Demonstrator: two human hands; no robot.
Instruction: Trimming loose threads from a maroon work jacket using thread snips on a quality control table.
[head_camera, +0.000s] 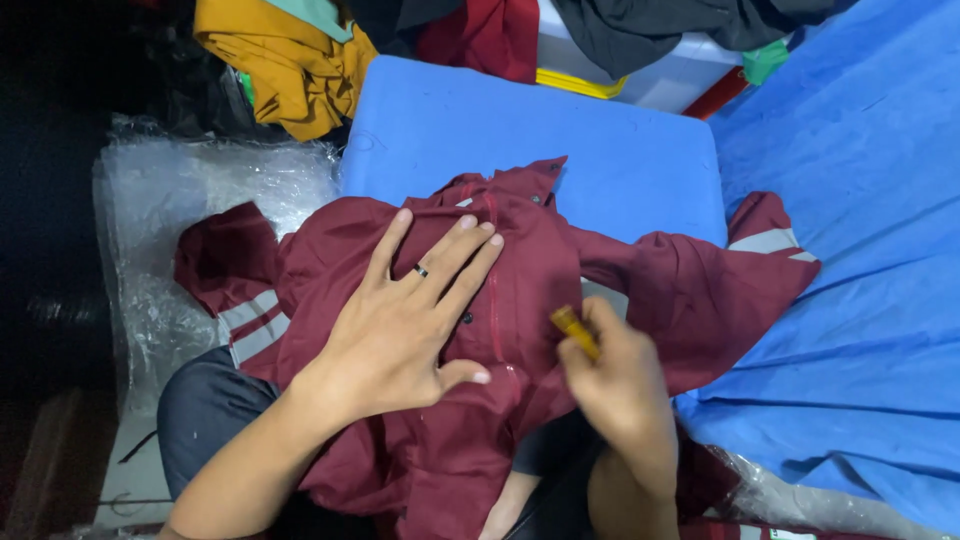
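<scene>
Your left hand (400, 325) lies flat, released, on the soft, light maroon jacket (520, 300) at frame centre; your right hand (620, 385) pinches a small orange tool (574, 328).

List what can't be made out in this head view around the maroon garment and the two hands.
- Small orange tool in the right hand: its lower part is covered by the fingers, so its kind is unclear.
- Maroon garment: the left hand lying flat covers part of its front; its lower hem is bunched on the lap.
- Piled clothes: cut off by the top edge.
- Left side beyond the plastic wrap: too dark.
</scene>
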